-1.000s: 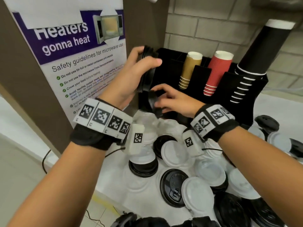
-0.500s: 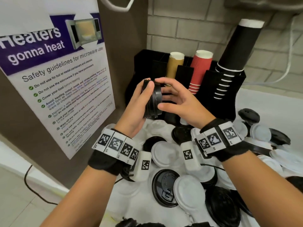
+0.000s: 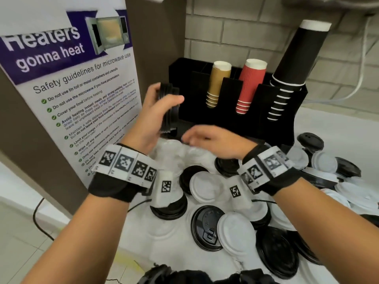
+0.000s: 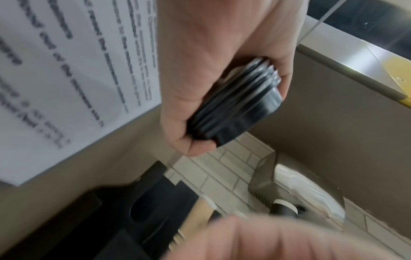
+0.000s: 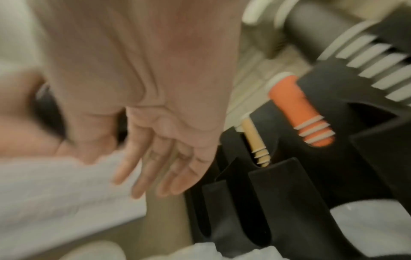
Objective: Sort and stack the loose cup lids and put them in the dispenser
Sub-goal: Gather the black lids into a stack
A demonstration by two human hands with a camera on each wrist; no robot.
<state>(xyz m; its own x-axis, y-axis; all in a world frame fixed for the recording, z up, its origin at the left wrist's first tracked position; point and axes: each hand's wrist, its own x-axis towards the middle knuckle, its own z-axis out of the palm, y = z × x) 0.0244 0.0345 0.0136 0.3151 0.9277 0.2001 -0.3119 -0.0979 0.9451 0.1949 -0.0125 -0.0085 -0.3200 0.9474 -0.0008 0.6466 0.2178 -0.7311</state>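
Observation:
My left hand [image 3: 162, 105] grips a stack of black lids [image 3: 169, 108] on edge, held up in front of the left end of the black dispenser [image 3: 225, 117]. The same stack of black lids [image 4: 235, 107] shows in the left wrist view, with thumb and fingers curled round its rim. My right hand [image 3: 196, 138] hovers palm down, low before the dispenser, holding nothing; in the right wrist view its fingers [image 5: 155, 168] hang straight and relaxed. Loose black lids [image 3: 207, 226] and white lids [image 3: 205, 186] cover the white counter below both wrists.
The dispenser holds a tan cup stack [image 3: 217, 83], a red cup stack [image 3: 249, 85] and a tall black cup stack [image 3: 295, 64]. A microwave safety poster [image 3: 67, 83] on a brown panel stands close on the left. More lids [image 3: 324, 162] pile at the right.
My right hand has let go of the lid stack and dropped toward the counter. My left hand has kept the stack and lifted it slightly left.

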